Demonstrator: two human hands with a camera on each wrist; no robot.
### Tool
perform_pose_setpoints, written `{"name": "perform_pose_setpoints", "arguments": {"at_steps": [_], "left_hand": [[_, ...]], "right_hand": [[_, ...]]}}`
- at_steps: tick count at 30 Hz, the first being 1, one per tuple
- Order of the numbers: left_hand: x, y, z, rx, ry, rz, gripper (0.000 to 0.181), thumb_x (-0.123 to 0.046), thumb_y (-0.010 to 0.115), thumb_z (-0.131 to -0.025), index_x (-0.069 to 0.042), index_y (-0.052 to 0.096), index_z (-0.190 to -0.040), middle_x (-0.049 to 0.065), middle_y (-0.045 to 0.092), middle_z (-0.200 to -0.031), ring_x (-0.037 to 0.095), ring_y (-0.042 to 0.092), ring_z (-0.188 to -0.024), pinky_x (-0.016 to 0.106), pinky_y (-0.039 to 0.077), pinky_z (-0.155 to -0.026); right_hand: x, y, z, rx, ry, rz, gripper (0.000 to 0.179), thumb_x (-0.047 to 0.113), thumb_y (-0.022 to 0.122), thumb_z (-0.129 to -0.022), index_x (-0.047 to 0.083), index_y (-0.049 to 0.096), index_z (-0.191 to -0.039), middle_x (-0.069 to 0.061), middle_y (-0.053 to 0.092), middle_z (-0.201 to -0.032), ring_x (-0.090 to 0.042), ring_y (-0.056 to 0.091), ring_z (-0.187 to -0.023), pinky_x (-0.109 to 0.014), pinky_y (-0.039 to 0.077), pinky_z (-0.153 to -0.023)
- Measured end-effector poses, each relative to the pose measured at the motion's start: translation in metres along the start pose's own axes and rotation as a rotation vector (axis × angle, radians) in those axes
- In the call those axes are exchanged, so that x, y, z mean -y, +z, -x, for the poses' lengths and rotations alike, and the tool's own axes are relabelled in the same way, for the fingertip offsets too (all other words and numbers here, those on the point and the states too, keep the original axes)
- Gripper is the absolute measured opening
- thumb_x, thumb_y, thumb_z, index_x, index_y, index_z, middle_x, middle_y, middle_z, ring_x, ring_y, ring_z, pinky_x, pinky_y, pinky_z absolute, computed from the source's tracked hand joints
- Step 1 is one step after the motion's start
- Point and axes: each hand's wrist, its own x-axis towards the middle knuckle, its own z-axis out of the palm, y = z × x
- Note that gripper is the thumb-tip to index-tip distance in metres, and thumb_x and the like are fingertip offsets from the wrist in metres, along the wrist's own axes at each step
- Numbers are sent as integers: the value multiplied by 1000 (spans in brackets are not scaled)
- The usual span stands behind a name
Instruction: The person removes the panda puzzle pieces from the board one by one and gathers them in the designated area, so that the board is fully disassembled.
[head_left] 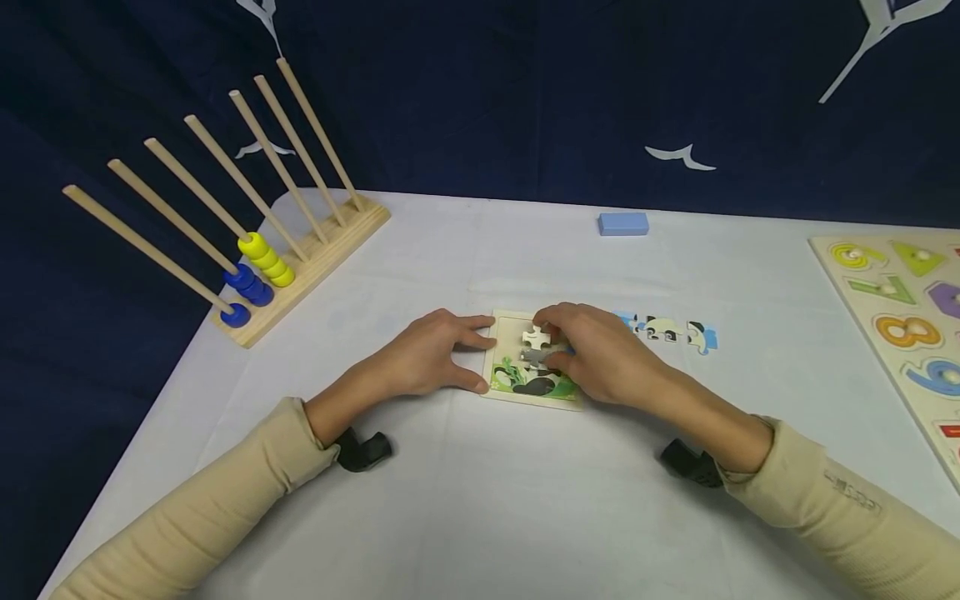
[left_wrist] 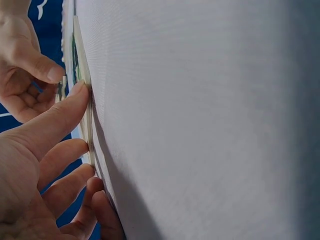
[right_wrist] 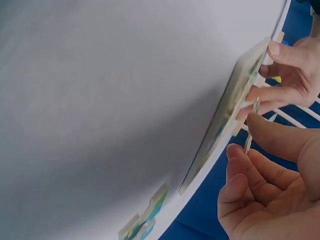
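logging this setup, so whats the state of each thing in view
Panda jigsaw board, partly filled
Held jigsaw piece, apart from the board
Loose jigsaw pieces, picture side up
Left grip, touching the board's left edge
Right grip, pinching the held jigsaw piece
Abacus, three rods beaded, four bare
Blue block, lying flat
Number-and-shape puzzle, visible pieces seated

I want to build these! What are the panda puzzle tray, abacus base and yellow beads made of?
The panda puzzle tray looks like smooth wood or fibreboard, with a bare cream rim. The abacus base seems smooth, unpainted wood, being plain tan. Glossy highlights on the yellow beads suggest painted wood or plastic.
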Motion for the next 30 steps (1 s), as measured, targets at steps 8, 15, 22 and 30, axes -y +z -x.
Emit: {"name": "perform_pose_setpoints", "arguments": {"at_steps": [8, 15, 22, 30], "left_hand": [[0, 1, 1, -7, -2, 0, 59, -25, 87, -76, -4, 66, -127, 9, 49, -146, 29, 45, -134, 42, 38, -106], [-1, 2, 1, -14, -12, 2, 60, -24, 88, -75, -4, 66, -127, 9, 48, -146, 30, 44, -134, 42, 39, -104], [-2, 1, 1, -12, -25, 5, 61, -23, 88, -74, -4, 66, -128, 9, 48, -146, 29, 44, -135, 41, 38, -105], [-2, 1, 0, -11, -22, 4, 61, -24, 88, -74, -4, 65, -128, 9, 48, -147, 29, 43, -136, 42, 37, -106]], "right_hand": [[-7, -16, 11, 14, 2, -30, 37, 2, 75, -85, 1, 65, -120, -4, 63, -96, -23, 56, -87, -41, 46, -77], [-19, -29, 29, -1, -3, -38, 39, 3, 76, -84, 2, 65, -121, -2, 63, -98, -22, 56, -88, -41, 45, -76], [-39, -39, 50, -13, 20, -51, 39, 5, 77, -84, 4, 65, -121, 0, 62, -99, -18, 55, -89, -39, 45, -76], [-65, -44, 70, -21, 33, -7, 40, 5, 79, -82, 4, 65, -120, 1, 60, -102, -17, 52, -90, -32, 44, -74]]}}
